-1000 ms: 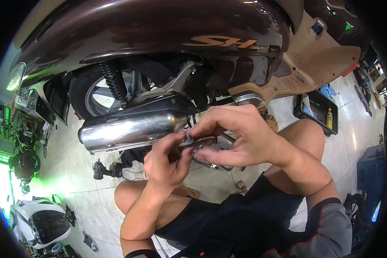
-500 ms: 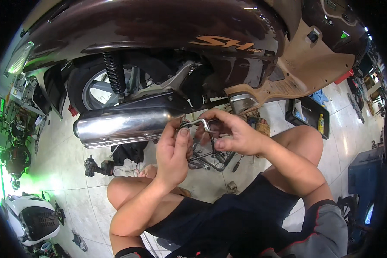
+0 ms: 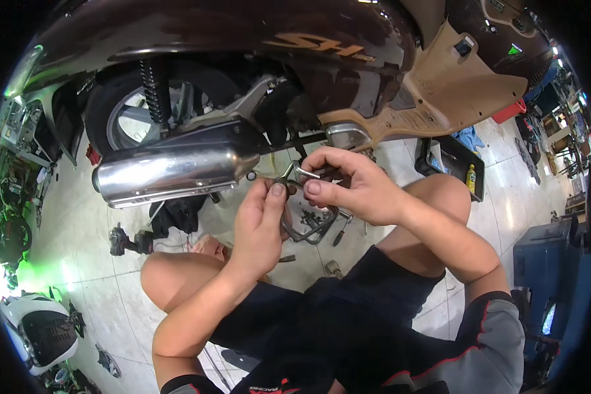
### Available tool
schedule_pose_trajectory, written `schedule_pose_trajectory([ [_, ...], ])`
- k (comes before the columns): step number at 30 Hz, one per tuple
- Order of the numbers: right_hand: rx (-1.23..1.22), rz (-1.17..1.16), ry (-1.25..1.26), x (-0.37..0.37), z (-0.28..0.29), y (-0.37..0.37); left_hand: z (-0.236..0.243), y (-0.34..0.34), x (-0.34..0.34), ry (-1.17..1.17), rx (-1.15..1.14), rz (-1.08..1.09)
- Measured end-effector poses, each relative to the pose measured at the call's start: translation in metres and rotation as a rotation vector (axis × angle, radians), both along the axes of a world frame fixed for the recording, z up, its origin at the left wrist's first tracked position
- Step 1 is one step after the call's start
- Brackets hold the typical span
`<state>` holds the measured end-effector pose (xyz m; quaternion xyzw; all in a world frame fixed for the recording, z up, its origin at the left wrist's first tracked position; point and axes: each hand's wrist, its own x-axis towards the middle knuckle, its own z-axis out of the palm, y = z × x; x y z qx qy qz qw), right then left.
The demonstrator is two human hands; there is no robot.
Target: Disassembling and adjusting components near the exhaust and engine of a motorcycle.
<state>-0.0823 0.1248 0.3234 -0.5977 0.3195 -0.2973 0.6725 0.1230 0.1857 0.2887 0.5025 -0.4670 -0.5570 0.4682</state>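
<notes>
My left hand (image 3: 261,230), thumb upward, pinches a small dark metal fitting (image 3: 287,188) in front of the scooter's chrome muffler (image 3: 170,174). My right hand (image 3: 358,190), just right of it, has thumb and fingers around a bent silvery metal piece (image 3: 302,169) that meets the fitting; whether they are joined, I cannot tell. Beneath my hands a dark tubular frame (image 3: 308,235) and some small dark parts (image 3: 308,217) lie low near the floor, partly hidden by my fingers.
The brown scooter (image 3: 216,26) spans the top, with rear wheel (image 3: 99,118) and tan footboard (image 3: 459,108). A power tool (image 3: 128,241) lies left. A black tray (image 3: 477,196) with a yellow bottle (image 3: 471,178) is right, above a blue cabinet (image 3: 538,262). A white-and-black scooter part (image 3: 36,331) sits lower left.
My hands have turned the metal piece, which now sits higher between my fingertips. My left thumb has risen onto the fitting. The whole view has shifted, the scooter appearing further up and left.
</notes>
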Motion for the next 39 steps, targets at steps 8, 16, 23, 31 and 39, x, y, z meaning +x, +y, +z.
schedule_pose_trajectory([
  [8, 0.199, 0.045, -0.132, 0.01, -0.045, 0.048, -0.03, 0.069, -0.021, 0.284, 0.285, 0.181],
  [16, 0.742, -0.043, -0.196, 0.026, -0.105, 0.078, -0.079, 0.1, -0.036, 0.434, 0.343, 0.435],
  [23, 0.892, -0.202, -0.11, 0.024, -0.108, 0.075, -0.087, 0.085, -0.038, 0.336, 0.356, 0.328],
  [31, 0.737, -0.222, -0.14, 0.018, -0.127, 0.066, -0.105, 0.079, -0.019, 0.411, 0.392, 0.109],
  [39, 0.74, -0.392, -0.062, 0.008, -0.134, 0.058, -0.16, 0.134, -0.047, 0.345, 0.356, 0.244],
])
